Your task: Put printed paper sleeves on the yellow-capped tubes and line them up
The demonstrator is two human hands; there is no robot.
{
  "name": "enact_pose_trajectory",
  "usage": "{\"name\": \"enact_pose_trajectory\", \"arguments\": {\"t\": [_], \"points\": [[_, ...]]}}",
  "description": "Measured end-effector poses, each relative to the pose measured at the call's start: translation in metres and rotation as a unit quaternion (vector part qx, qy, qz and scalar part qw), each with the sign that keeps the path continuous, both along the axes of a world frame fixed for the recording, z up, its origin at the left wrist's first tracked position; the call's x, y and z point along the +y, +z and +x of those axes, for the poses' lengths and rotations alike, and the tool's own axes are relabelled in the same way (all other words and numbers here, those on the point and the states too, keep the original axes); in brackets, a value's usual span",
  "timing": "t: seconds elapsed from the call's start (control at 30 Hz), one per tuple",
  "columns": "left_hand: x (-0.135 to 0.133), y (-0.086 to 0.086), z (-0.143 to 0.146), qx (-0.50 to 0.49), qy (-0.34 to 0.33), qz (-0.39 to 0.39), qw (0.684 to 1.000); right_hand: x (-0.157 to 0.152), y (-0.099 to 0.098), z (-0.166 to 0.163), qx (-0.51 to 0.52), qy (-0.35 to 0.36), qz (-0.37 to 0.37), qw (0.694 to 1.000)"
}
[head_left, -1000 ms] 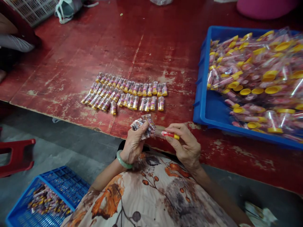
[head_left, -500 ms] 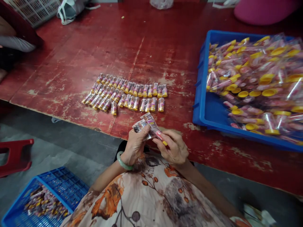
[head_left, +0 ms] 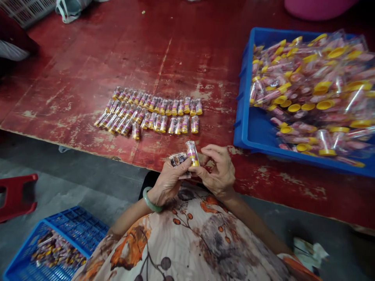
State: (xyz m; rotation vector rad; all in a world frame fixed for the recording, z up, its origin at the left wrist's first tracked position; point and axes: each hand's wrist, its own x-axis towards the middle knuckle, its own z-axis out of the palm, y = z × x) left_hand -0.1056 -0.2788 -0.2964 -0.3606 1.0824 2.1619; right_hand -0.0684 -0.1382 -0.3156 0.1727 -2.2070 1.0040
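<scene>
My left hand (head_left: 167, 180), with a green bangle at the wrist, is closed on a few small printed cards (head_left: 177, 159). Its thumb also presses the side of a small clear tube (head_left: 192, 152) with a yellow cap at the bottom and a printed insert inside. My right hand (head_left: 220, 171) grips the lower end of that tube, thumb at the yellow cap and fingers curled behind. Beyond my hands, several rows of similar filled tubes (head_left: 155, 105) lie on the worn red table (head_left: 117, 50).
At right, a blue tray (head_left: 244, 117) is heaped with yellow-capped tubes (head_left: 310, 89). Lower left, a blue basket (head_left: 77, 218) holds small packed pieces, near a red stool (head_left: 17, 197). A pink tub (head_left: 319, 8) stands at the back, and another person's sleeve (head_left: 13, 50) shows far left.
The tube has turned from slanting across the cards to nearly upright, its printed side showing. My right fingers have opened a little around it. The whole view has shifted slightly.
</scene>
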Motion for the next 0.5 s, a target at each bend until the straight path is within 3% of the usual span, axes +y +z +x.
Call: {"name": "enact_pose_trajectory", "arguments": {"t": [0.23, 0.5], "points": [[-0.002, 0.006, -0.001, 0.011, -0.002, 0.021, 1.000, 0.003, -0.001, 0.006, -0.006, 0.054, -0.028, 0.998], [-0.002, 0.011, -0.001, 0.021, 0.000, 0.034, 0.999, 0.003, -0.001, 0.006, 0.042, 0.047, -0.012, 0.998]]}}
